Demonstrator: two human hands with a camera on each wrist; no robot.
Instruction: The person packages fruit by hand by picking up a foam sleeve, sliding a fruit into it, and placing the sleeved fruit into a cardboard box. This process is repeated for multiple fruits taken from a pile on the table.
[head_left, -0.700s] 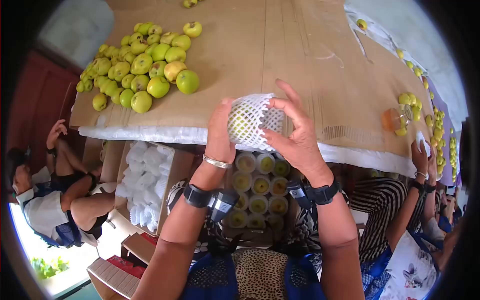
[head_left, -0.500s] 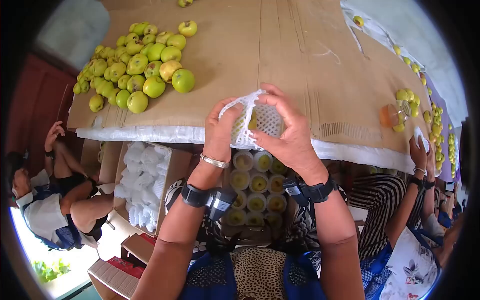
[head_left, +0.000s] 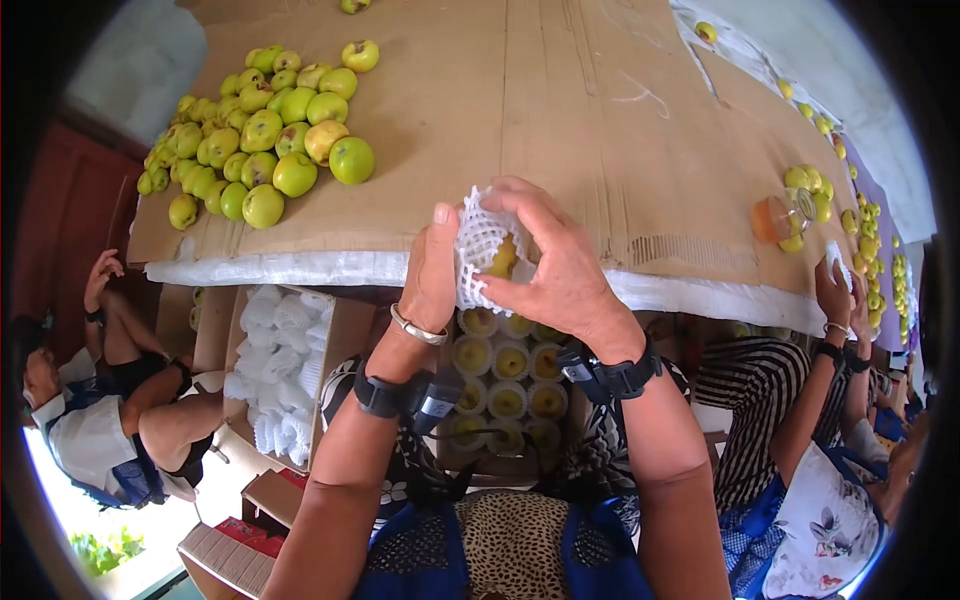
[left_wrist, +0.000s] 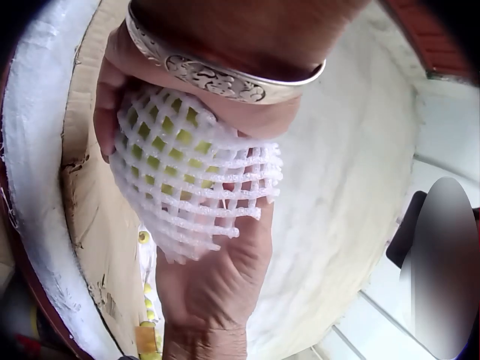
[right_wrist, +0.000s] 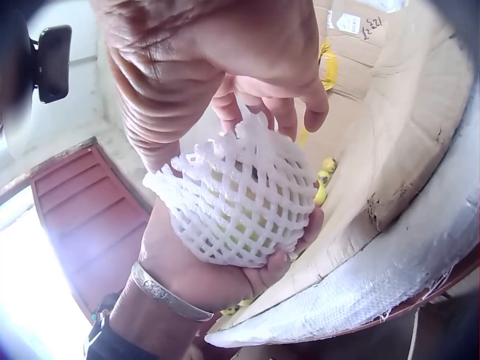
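Apple [head_left: 506,256]: round, yellow-green, inside white foam-mesh sleeve [head_left: 480,237], near front edge of brown cardboard-covered worktop [head_left: 570,120]
Left hand [head_left: 430,270]: curled round the sleeved apple
Right hand [head_left: 565,262]: thumb and fingers wide apart, gripping the sleeve's rim
Pile [head_left: 262,132]: loose yellow-green apples, worktop's left

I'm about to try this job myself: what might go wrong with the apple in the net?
The apple shows bare at one end of the net, so it might slip from the left hand and bruise fruit packed below. The thin net might also tear at its rim, where the right hand holds it.
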